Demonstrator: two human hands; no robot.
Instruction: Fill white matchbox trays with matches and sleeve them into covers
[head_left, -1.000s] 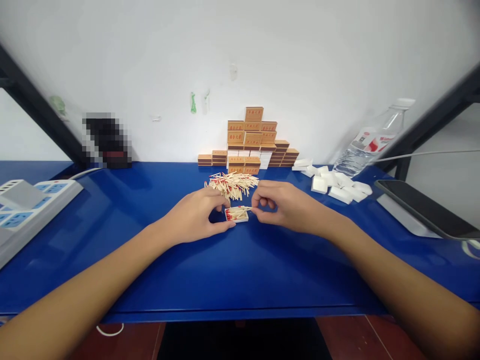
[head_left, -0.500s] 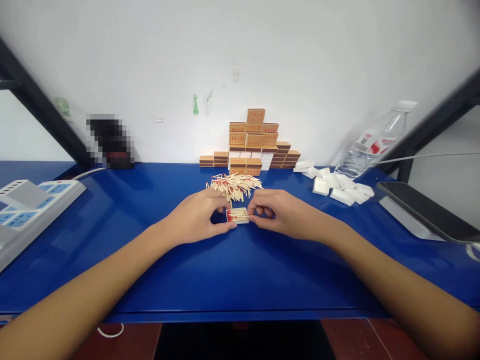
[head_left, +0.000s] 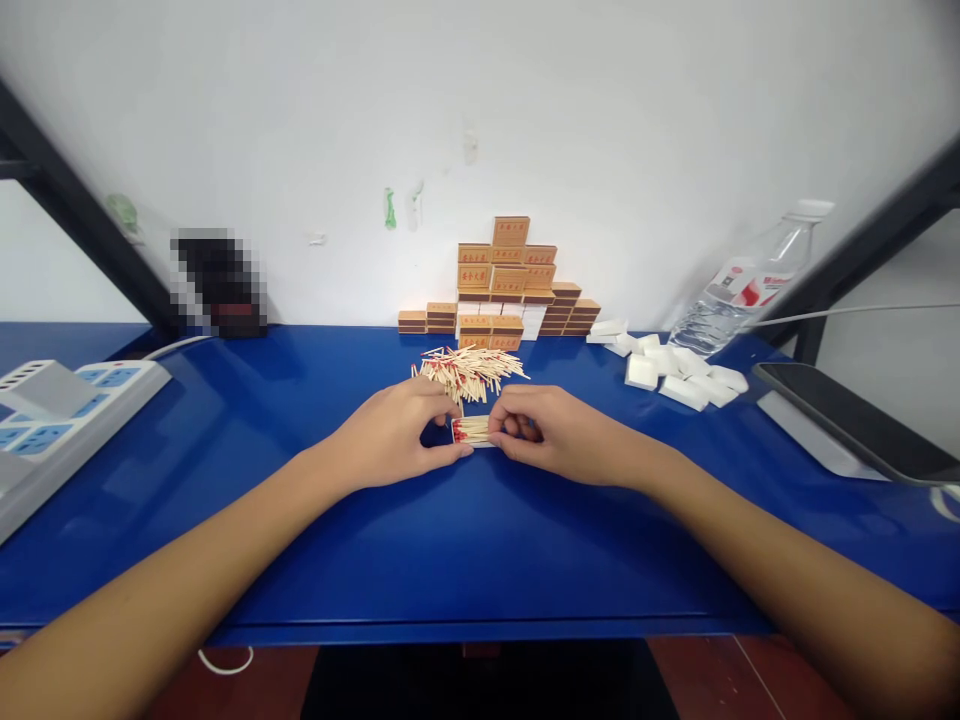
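Observation:
Between my hands, a small white matchbox tray [head_left: 480, 445] lies on the blue table with red-headed matches [head_left: 470, 430] in it, their heads toward the left. My left hand [head_left: 401, 430] grips the tray's left end between thumb and fingers. Over the right end, my right hand [head_left: 536, 430] has its thumb and forefinger pinched at the pale ends of the matches; which ones it holds is hidden. Just behind the tray spreads a loose pile of matches [head_left: 476, 372].
Stacked matchboxes [head_left: 510, 278] stand against the wall. White empty trays [head_left: 682, 375] lie at the back right, near a leaning water bottle [head_left: 739, 285] and a phone [head_left: 855, 420]. A power strip [head_left: 82, 410] sits at the left. The blue table [head_left: 480, 570] ends in front.
My right hand has moved slightly left, from the tray's right end onto the matches inside. My left hand stays on the left end.

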